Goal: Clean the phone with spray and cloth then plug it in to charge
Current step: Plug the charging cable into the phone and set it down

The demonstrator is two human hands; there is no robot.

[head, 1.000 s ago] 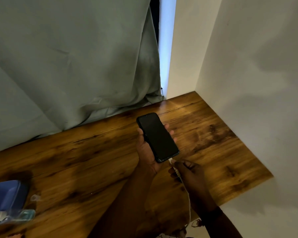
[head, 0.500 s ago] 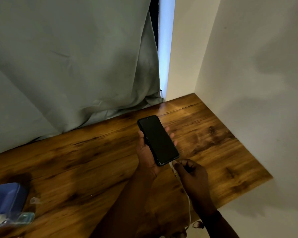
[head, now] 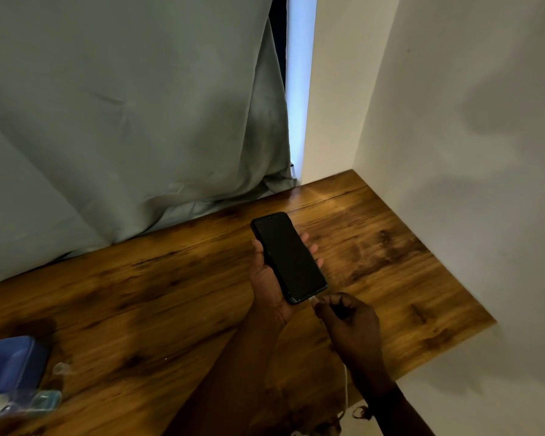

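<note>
A black phone (head: 288, 256) with a dark screen lies face up in my left hand (head: 266, 280), held above the wooden table (head: 139, 294). My right hand (head: 346, 322) pinches the plug of a white charging cable (head: 345, 391) right at the phone's bottom edge. The cable drops from that hand past the table's near edge. Whether the plug sits fully in the port is hidden by my fingers. At the bottom left lies a clear spray bottle (head: 43, 399) on its side, next to a blue cloth (head: 10, 363).
A grey-green curtain (head: 123, 121) hangs along the table's far edge. White walls (head: 469, 152) close off the right side and the back corner. The table's right edge ends near the wall.
My right hand has stayed at the phone's bottom edge with the plug, shifting only slightly. The phone and my left hand sit a little lower in view.
</note>
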